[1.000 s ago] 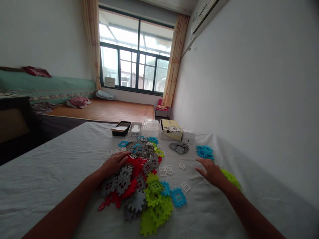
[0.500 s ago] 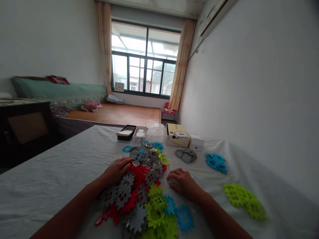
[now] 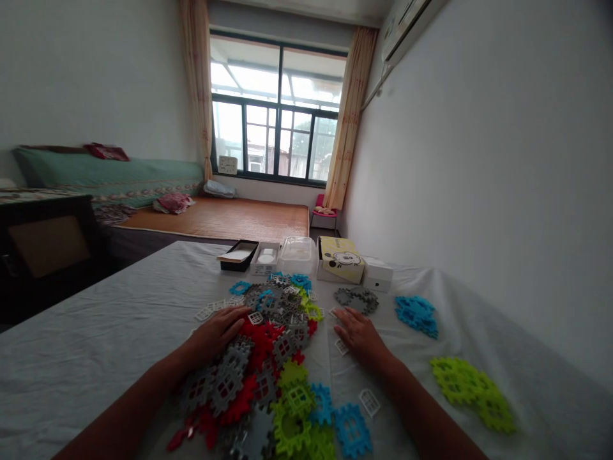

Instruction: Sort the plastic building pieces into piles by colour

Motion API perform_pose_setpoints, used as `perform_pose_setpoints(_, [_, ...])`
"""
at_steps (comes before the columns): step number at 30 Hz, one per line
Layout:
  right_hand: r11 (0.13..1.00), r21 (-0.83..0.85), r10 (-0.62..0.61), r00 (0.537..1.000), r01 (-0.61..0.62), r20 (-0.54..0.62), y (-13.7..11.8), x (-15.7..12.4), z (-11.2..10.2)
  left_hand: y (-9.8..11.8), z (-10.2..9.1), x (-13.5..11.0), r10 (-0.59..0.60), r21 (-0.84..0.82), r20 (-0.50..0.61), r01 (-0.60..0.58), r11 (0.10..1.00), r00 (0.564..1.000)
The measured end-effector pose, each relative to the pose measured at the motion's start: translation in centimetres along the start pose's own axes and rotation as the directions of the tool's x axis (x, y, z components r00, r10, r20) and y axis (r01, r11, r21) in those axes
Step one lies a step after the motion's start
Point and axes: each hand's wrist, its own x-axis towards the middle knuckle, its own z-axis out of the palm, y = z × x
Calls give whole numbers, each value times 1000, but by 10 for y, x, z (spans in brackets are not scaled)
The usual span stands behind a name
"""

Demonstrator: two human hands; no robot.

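My left hand (image 3: pixel 221 329) rests at the left edge of a heap of plastic building pieces, its fingers stretched out towards the red pieces (image 3: pixel 263 338). White window pieces (image 3: pixel 205 312) lie just beyond it, and another white window piece (image 3: pixel 256 318) is by its fingertips. My right hand (image 3: pixel 360 335) lies spread on the cloth right of the heap. A small white window piece (image 3: pixel 341 347) shows beside its fingers; what lies beneath the palm is hidden. Grey gear-edged pieces (image 3: pixel 227 377), green pieces (image 3: pixel 292 421) and a blue piece (image 3: pixel 353 429) fill the near part of the heap.
Separate groups of grey (image 3: pixel 357 299), blue (image 3: pixel 416 315) and green pieces (image 3: pixel 472 391) lie on the right. A black box (image 3: pixel 239 255), a clear plastic container (image 3: pixel 297 255), a yellow cartoon box (image 3: pixel 341 260) and a white box (image 3: pixel 378 276) stand at the table's far side.
My right hand has moved forward, away from me, and its fingers have straightened. White window pieces now show beside it and below its wrist. My left hand has stayed nearly in place.
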Motion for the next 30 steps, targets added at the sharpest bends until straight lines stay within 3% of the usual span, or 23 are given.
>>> perform_pose_setpoints(4, [1000, 8, 20, 995, -21, 93, -3, -1, -1, 0, 0, 0, -16, -16, 16, 16, 1000, 1000])
perform_pose_setpoints(10, [997, 55, 58, 996, -62, 73, 0, -13, -27, 0, 1, 0, -15, -20, 3, 15, 1000, 1000])
perform_pose_setpoints(14, [991, 132, -5, 997, -5, 74, -11, -18, -40, 1, 0, 0, -16, -11, 24, 16, 1000, 1000])
perform_pose_setpoints(18, [963, 268, -64, 984, 18, 165, -18, -21, -54, 1, 0, 0, -15, -14, 43, 15, 1000, 999])
perform_pose_setpoints(21, [922, 378, -62, 935, -80, 348, -12, -28, -67, 0, 0, 0, -16, -17, 49, 17, 1000, 999])
perform_pose_setpoints(24, [889, 444, -148, 841, -117, 520, -3, -38, -77, 1, -1, 0, -20, -18, 40, 21, 1000, 999])
perform_pose_setpoints(26, [894, 435, -179, 804, -108, 566, -1, -42, -79, 3, -1, 0, -26, -18, 26, 27, 999, 999])
perform_pose_setpoints(30, [922, 379, -166, 797, -84, 581, -6, -44, -77, 9, 4, 2, -18, -13, -10, 18, 1000, 1000])
